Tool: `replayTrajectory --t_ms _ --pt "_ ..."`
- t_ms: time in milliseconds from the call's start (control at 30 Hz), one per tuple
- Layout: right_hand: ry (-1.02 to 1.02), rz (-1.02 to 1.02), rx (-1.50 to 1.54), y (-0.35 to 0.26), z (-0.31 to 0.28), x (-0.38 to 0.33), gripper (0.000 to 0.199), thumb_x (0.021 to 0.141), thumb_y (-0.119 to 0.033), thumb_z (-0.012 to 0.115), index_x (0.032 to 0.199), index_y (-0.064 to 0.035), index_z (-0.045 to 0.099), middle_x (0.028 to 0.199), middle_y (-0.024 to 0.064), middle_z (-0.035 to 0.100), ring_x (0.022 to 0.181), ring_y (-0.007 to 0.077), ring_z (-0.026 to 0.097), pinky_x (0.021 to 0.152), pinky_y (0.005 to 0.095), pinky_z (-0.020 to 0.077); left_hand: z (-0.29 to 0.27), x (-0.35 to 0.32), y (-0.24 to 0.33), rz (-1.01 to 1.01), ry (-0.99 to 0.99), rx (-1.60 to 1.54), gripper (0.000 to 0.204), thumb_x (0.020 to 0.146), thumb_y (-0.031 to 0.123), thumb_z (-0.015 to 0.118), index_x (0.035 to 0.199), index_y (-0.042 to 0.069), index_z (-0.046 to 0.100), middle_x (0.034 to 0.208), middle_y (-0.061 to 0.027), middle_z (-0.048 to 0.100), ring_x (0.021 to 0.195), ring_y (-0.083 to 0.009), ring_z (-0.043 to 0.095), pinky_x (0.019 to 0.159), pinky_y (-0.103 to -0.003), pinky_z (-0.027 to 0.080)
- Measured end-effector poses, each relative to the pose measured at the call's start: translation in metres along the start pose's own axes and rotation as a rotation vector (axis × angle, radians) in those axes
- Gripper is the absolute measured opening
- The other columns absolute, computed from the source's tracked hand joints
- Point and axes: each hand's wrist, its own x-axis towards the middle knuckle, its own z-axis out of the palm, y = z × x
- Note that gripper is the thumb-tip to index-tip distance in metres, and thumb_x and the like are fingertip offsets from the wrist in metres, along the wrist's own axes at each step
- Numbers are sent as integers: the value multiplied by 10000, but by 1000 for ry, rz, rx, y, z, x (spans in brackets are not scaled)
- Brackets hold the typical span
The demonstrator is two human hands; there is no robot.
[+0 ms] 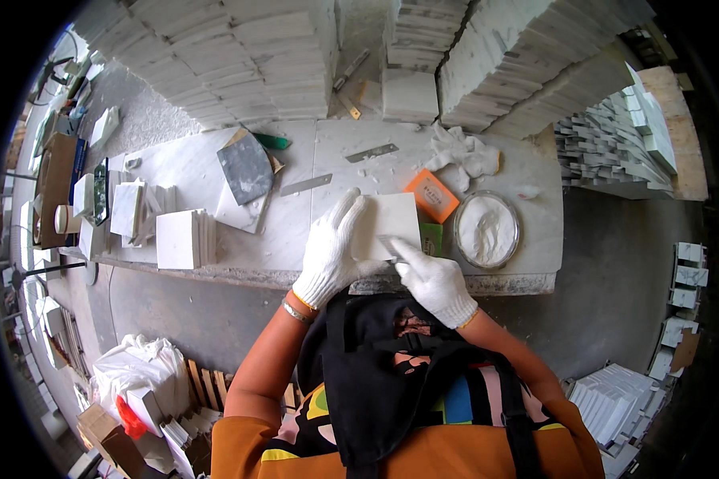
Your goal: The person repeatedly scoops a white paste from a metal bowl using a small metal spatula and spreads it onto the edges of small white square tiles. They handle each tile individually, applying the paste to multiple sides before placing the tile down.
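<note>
My left hand [329,254], in a white knit glove, grips a square white stone tile [387,215] along its left and lower edges. The tile is at the near side of the marble table. My right hand [437,286], gloved as well, is closed on a small grey metal blade [387,244], which lies against the tile's lower right part. Right of the tile are an orange box [432,195], a green box [431,238] partly hidden, and a clear round bowl of white powder [487,230]. Two flat metal strips [306,184] lie beyond the tile.
A crumpled white glove [463,156] rests at the table's far right. A grey slab [245,168] lies left of the strips, near a green object [272,141]. Stacked white tiles [185,239] stand on the left. Tall tile stacks [240,60] rise behind the table [535,263].
</note>
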Motion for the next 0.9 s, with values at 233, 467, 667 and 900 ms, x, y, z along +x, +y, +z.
replayTrajectory --t_ms 233,467,667,900 --pt "-83 221 94 6 -21 -3 465 918 -180 666 1381 -189 624 1037 159 729 814 345 720 717 415 585 -2 -6 -1 -9 -18 -9 1127 583 418 937 1496 7 417 1552 -238 434 1363 -428 491 1099 -489 432" --pt "-215 101 74 -5 -18 15 470 916 -160 683 1381 -205 631 1044 147 734 754 279 726 706 376 578 -2 -5 1 -61 -24 -48 1137 565 413 950 1499 27 428 1549 -234 439 1372 -428 481 1116 -489 421" --pt "-175 288 354 23 -52 43 458 964 -80 651 1419 -58 599 933 55 725 780 81 654 722 251 552 -7 1 -2 24 -44 18 1165 514 428 963 1492 48 457 1504 -212 493 1409 -429 442 1139 -511 386" --pt "-115 -24 35 51 -34 51 446 950 -129 664 1394 -112 621 1018 177 742 839 263 731 772 375 573 4 -6 5 -29 -29 2 1244 503 459 954 1503 -37 406 1490 -238 495 1404 -480 426 1143 -514 379"
